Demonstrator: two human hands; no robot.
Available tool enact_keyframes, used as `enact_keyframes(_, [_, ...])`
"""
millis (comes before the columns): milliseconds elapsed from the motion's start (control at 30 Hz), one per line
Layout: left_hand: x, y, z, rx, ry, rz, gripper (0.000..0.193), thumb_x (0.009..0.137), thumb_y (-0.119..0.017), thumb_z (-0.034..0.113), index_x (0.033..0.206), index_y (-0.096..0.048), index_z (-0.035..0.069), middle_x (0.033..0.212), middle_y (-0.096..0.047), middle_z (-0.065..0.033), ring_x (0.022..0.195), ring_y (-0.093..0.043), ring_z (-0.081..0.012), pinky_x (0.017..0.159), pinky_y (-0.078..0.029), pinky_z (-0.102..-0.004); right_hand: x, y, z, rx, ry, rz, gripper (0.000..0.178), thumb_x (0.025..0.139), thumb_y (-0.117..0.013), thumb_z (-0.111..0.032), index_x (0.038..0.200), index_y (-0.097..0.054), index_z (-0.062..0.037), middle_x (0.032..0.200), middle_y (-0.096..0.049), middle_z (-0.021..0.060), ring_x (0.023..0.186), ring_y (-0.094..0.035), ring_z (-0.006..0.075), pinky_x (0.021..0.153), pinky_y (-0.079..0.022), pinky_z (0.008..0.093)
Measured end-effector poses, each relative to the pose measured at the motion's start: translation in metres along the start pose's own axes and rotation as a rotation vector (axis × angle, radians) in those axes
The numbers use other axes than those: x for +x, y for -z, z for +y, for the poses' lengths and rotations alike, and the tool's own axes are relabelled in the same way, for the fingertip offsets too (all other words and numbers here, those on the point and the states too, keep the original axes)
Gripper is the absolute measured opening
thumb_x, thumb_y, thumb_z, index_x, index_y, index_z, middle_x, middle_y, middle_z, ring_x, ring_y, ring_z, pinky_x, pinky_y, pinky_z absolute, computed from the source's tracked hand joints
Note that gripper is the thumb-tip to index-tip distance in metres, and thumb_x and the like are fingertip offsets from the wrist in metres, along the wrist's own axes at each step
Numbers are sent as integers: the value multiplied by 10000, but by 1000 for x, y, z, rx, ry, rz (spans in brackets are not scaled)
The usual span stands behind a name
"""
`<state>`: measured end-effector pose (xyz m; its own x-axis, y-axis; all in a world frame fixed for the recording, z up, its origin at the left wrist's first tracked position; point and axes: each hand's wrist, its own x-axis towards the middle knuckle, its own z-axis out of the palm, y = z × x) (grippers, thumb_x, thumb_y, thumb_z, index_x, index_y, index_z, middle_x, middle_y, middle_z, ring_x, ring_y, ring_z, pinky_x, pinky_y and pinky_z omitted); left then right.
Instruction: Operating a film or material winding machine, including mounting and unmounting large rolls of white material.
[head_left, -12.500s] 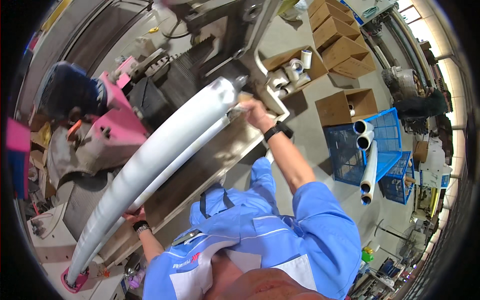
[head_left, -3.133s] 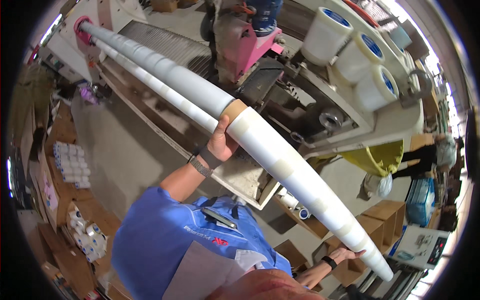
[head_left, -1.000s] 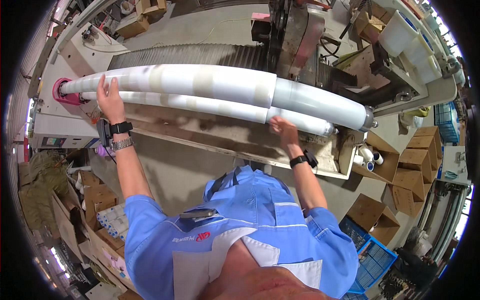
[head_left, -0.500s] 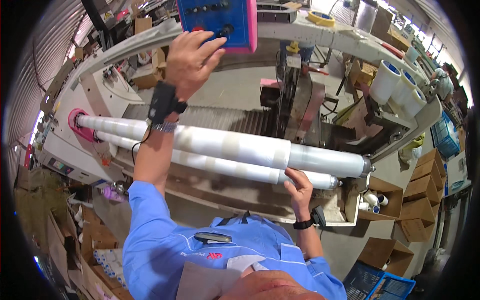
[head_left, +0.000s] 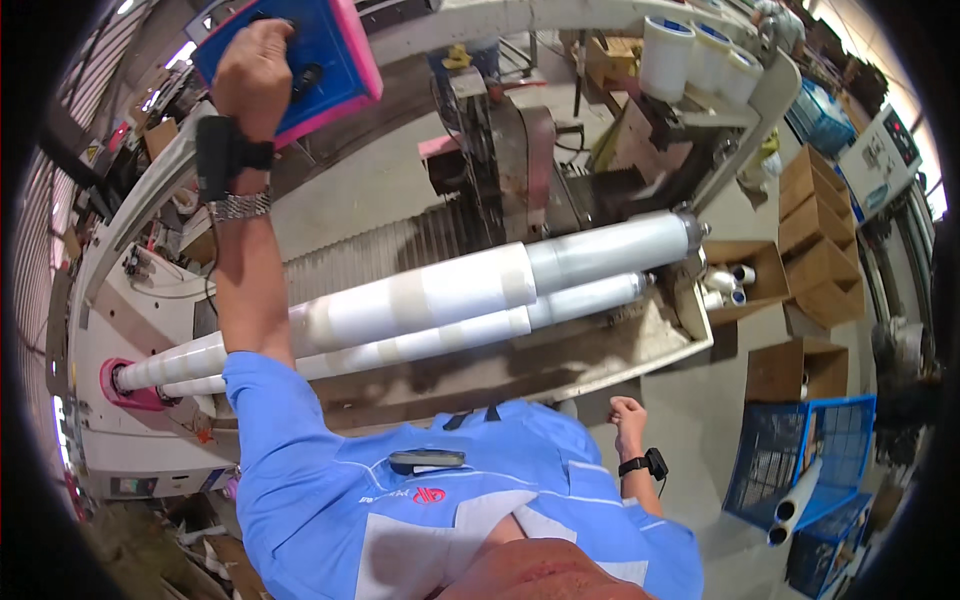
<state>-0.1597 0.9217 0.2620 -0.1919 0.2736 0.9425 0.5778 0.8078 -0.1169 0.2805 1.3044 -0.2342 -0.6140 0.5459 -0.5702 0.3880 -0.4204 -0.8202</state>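
Note:
My left hand (head_left: 252, 75) is raised to a blue control panel (head_left: 330, 50) with a pink edge. Its fingers are pinched on a small dark knob (head_left: 268, 17), partly hidden by them. Another black knob (head_left: 305, 82) sits beside the hand, untouched. My right hand (head_left: 627, 420) hangs low near my side, apart from the machine, with its fingers curled and nothing visible in them. Between the hands run two long rollers, an upper one (head_left: 610, 250) and a lower one (head_left: 590, 300), partly wrapped in banded white material. My left forearm covers part of them.
A pale trough (head_left: 660, 345) lies below the rollers. White rolls (head_left: 665, 60) stand on the machine's far right end. To the right are cardboard boxes (head_left: 815, 205), a box of small rolls (head_left: 765, 270) and a blue crate (head_left: 850, 430) with tubes (head_left: 797, 495).
The view has turned, tilting the rollers up to the right. My left hand has closed its fingers on a panel knob. My right hand has left the lower roller and dropped toward my side, curling.

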Motion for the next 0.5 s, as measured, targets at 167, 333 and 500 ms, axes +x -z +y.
enact_keyframes(167, [-3, 9, 10, 31, 158, -107, 231, 970, -562, 240, 970, -714, 66, 933, -704, -141, 864, -679, -317, 775, -524, -377, -21, 3, -20, 589, -21, -38, 222, 848, -609, -91, 722, -436, -150, 602, -385, -26, 468, -311, 99, 445, -284, 249])
enact_keyframes(333, [-43, 26, 5, -66, -34, -254, 158, 917, -670, 143, 1024, -719, 36, 977, -712, -98, 868, -674, -233, 770, -528, -301, -42, -54, -143, 947, 329, -504, 227, 673, -583, 34, 816, -465, -98, 643, -354, -23, 591, -398, 124, 579, -340, 282])
enact_keyframes(500, [-66, 44, -1, 149, -366, -341, 207, 938, -644, 141, 1130, -696, 83, 1209, -658, -91, 1055, -638, -221, 846, -531, -316, -83, -75, -206, 993, 576, -741, 346, 638, -644, -73, 969, -540, -71, 687, -424, -1, 664, -464, 167, 664, -375, 319])
